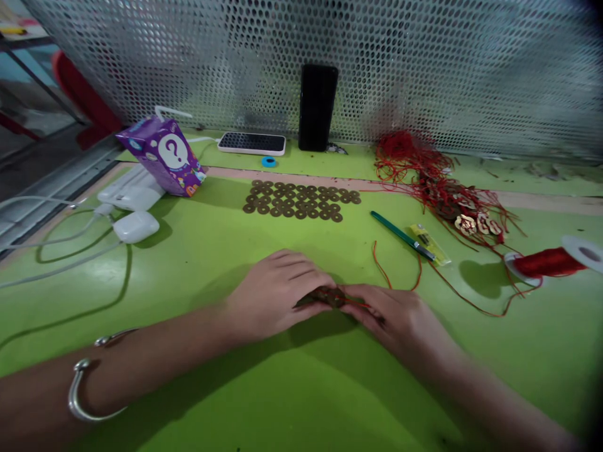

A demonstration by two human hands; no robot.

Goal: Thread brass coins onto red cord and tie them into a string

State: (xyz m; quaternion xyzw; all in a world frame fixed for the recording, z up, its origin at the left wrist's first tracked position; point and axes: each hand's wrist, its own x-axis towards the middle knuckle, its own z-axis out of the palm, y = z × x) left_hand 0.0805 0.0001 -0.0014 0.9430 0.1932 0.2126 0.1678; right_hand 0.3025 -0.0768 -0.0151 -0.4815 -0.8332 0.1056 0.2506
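My left hand is closed on a small bundle of brown coins strung with red cord. From the other side my right hand pinches the same bundle and a strand of red cord at its end. Fingers hide most of the bundle, so its full shape does not show. Loose red cord runs behind the right hand, across the table to a white spool of red cord. Beyond the hands, rows of brown round coins with centre holes lie flat on the green table.
A green pen-like tool lies beside a yellow packet. Behind it sits a tangled heap of red cords and coins. A purple drink carton, white chargers with cables and two phones stand or lie further back, before a perforated metal panel.
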